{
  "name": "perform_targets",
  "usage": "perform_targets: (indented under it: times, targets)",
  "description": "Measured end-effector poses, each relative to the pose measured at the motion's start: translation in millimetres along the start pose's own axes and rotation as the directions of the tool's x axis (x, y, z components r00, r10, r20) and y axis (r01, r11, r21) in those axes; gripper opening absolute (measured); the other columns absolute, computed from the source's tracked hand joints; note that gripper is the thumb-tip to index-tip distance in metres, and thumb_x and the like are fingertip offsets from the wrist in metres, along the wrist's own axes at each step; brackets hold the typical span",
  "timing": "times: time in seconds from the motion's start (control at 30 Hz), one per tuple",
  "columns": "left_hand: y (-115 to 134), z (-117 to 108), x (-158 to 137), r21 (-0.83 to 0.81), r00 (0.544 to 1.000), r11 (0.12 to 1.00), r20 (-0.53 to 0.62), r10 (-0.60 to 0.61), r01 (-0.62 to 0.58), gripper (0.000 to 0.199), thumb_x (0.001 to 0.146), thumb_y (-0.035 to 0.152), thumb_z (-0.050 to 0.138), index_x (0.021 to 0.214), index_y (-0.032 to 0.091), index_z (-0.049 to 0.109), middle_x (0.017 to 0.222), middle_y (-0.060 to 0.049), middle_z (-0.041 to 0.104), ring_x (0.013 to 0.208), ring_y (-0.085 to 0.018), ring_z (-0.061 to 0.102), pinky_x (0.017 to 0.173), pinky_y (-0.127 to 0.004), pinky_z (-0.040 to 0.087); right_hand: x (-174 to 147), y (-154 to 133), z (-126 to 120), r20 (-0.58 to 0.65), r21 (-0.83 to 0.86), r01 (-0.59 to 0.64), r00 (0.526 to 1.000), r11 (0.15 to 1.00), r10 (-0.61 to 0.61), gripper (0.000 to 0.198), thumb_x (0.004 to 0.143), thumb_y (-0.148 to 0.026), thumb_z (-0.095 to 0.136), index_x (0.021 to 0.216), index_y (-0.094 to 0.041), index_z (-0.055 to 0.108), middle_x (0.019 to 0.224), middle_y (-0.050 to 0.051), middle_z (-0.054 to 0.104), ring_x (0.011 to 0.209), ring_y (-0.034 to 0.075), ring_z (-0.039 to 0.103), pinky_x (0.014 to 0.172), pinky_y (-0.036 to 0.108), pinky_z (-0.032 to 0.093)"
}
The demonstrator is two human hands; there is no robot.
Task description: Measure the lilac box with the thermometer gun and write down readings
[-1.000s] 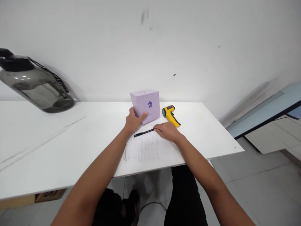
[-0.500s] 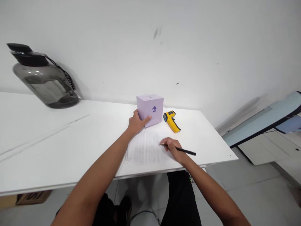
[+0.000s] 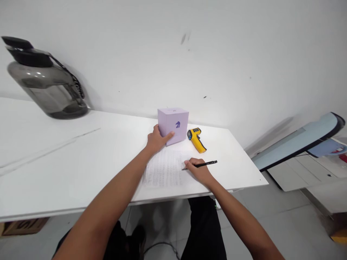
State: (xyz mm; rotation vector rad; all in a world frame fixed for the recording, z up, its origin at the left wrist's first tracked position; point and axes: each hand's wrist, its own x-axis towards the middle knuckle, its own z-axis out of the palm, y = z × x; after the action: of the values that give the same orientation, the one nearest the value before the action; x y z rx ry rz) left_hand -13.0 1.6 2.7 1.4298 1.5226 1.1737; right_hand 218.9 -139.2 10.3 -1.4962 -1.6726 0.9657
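The left hand is clamped on a pale purple, cube-shaped box, top closed, contents hidden. Well to that hand's left stands a grey translucent bottle with a black lid, seemingly part-filled. The right hand grips a slim black pen over a white printed sheet; beyond it lies a yellow-and-black pistol-shaped device, the box between this and the left hand.

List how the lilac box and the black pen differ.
The lilac box is bulky and cuboid; the black pen is slender. The box is pale, the pen dark. The left hand clasps the box; the right hand holds the pen. Both are in a hand.
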Motion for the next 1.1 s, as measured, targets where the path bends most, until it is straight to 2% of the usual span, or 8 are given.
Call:
perform_targets:
  times: [0.27,0.43,0.77,1.1]
  targets:
    - [0.7,0.1,-0.7,0.026,1.0,1.0,0.012,0.009,-0.009,0.103,0.082,0.075,0.092,0.162,0.023,0.054,0.16,-0.024,0.075,0.155,-0.052,0.065,0.131,-0.069,0.049,-0.2,-1.0,-1.7,0.022,-0.006,-0.012,1.0,1.0,0.013,0.041,0.094,-0.052,0.072,0.063,-0.026,0.067,0.063,0.001,0.062,0.068,0.021,0.059,0.068,0.033,0.046]
    - [-0.5,0.2,-0.6,0.003,1.0,1.0,0.005,0.004,-0.004,0.103,0.08,0.076,0.094,0.16,0.025,0.056,0.158,-0.023,0.076,0.156,-0.052,0.065,0.131,-0.069,0.049,-0.1,-1.2,-1.7,-0.02,-0.012,-0.02,1.0,1.0,0.019,0.043,0.095,-0.049,0.072,0.061,-0.026,0.065,0.063,0.001,0.063,0.069,0.021,0.059,0.067,0.032,0.046]
    - [3.5,-2.3,-2.4,0.019,1.0,1.0,0.023,0.007,-0.008,0.101,0.082,0.074,0.093,0.16,0.023,0.055,0.161,-0.024,0.074,0.158,-0.053,0.063,0.133,-0.069,0.047,0.6,0.4,-2.6,0.014,-0.015,-0.004,1.0,1.0,0.005,0.044,0.094,-0.055,0.072,0.062,-0.026,0.066,0.063,0.001,0.063,0.068,0.021,0.059,0.067,0.034,0.046]
    - [1.6,-1.3,-1.6,0.017,1.0,1.0,0.023,0.001,-0.002,0.102,0.081,0.076,0.092,0.16,0.025,0.055,0.161,-0.022,0.075,0.158,-0.053,0.062,0.133,-0.069,0.048,-2.2,-0.9,-3.1,-0.026,-0.02,0.012,1.0,1.0,-0.013,0.047,0.092,-0.062,0.07,0.063,-0.026,0.065,0.064,0.002,0.061,0.07,0.022,0.058,0.068,0.034,0.047]
